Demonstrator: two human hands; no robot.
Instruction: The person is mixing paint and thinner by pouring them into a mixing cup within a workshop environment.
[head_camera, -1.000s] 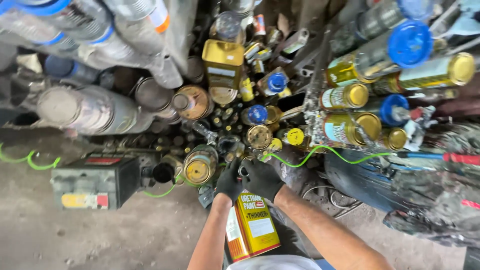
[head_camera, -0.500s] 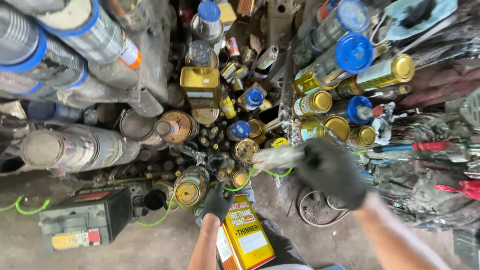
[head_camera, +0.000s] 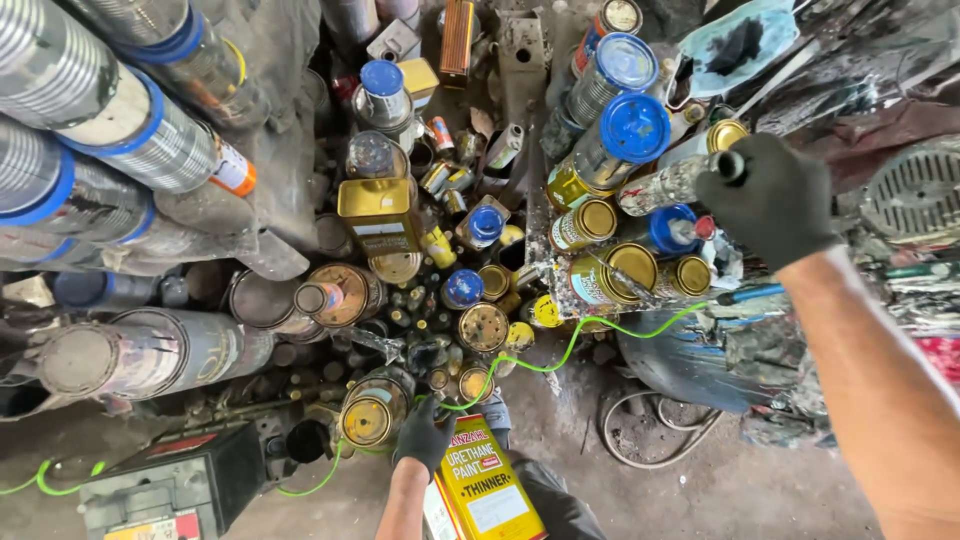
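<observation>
My left hand (head_camera: 424, 442), in a black glove, grips the top corner of a yellow rectangular tin (head_camera: 490, 492) that stands on the dirty floor at the bottom centre. My right hand (head_camera: 772, 200), also in a black glove, is raised at the upper right. It is closed around the end of a paint-spattered spray can (head_camera: 665, 186) that lies tilted among tins with gold lids (head_camera: 585, 224) and blue lids (head_camera: 635, 126).
Big metal drums (head_camera: 130, 140) lie stacked at the left. Many small tins and bottles crowd the middle. A green hose (head_camera: 562, 350) runs across the floor past a black battery (head_camera: 170, 490). A loop of cable (head_camera: 650, 440) lies at the lower right.
My right hand left the top of the yellow tin, swung up and right to the stacked tins, and closed on the spattered spray can. The left hand stayed on the tin.
</observation>
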